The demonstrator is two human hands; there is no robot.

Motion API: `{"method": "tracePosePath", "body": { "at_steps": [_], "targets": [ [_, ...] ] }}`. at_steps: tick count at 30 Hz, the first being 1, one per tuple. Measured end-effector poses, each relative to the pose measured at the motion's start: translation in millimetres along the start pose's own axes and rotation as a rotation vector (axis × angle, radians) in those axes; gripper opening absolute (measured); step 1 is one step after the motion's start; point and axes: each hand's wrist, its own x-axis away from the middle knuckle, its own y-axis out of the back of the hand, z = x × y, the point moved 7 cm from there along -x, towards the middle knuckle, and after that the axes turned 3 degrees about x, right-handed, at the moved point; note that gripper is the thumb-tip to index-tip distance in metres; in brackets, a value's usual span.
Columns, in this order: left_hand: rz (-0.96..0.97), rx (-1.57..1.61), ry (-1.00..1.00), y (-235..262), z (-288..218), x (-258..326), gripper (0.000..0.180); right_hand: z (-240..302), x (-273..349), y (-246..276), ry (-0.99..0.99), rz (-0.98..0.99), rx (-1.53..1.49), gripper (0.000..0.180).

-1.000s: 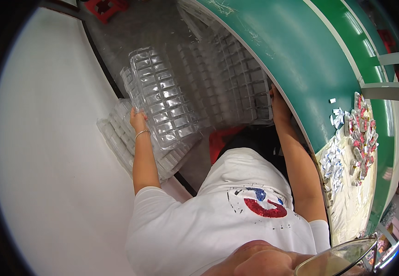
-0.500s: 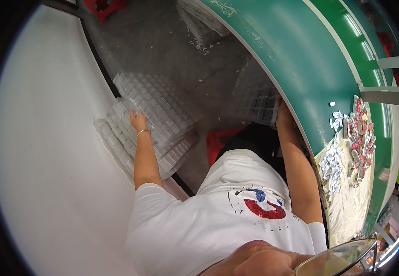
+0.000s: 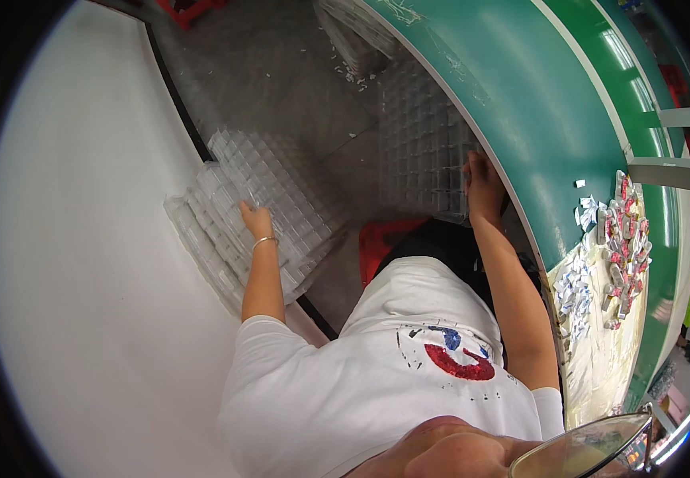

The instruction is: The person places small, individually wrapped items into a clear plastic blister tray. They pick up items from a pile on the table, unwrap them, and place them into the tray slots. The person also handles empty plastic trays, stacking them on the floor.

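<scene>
My left hand (image 3: 257,221) grips the near left edge of a clear plastic compartment tray (image 3: 281,179). That tray lies slanted over a stack of similar trays (image 3: 205,215) beside the white wall, and its right side is smeared by motion. Low beside the table edge, my right hand (image 3: 482,187) holds another clear compartment tray (image 3: 420,139) by its right side. The fingers of the right hand are bent at the tray's rim and partly in shadow.
The green table (image 3: 512,95) curves along my right, with small white and blue pieces (image 3: 574,291) and pink-and-silver pieces (image 3: 622,247) on it. A red stool (image 3: 377,243) is by my legs. Wrapped clear material (image 3: 353,36) stands on the grey floor, among white scraps.
The tray in my right hand has come into clear view, reaching farther up beside the table. My left hand has shifted slightly right and down, with its tray turned a little.
</scene>
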Motion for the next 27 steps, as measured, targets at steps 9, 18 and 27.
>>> {"method": "tracePosePath", "body": {
  "at_steps": [9, 18, 27],
  "targets": [
    [-0.103, -0.789, -0.584, -18.5, -120.8, 118.6, 0.077, 40.3, 31.5, -38.7, 0.091, 0.217, 0.158, 0.022],
    [0.167, -1.038, -0.789, -44.2, -132.7, 141.6, 0.064, 96.6, 69.6, -30.1, 0.324, 0.333, 0.048, 0.012],
    [0.177, -0.034, -0.348, -66.4, -118.1, 94.0, 0.053, 122.3, 89.5, 18.3, 0.111, 0.416, -0.487, 0.012]
  ]
}}
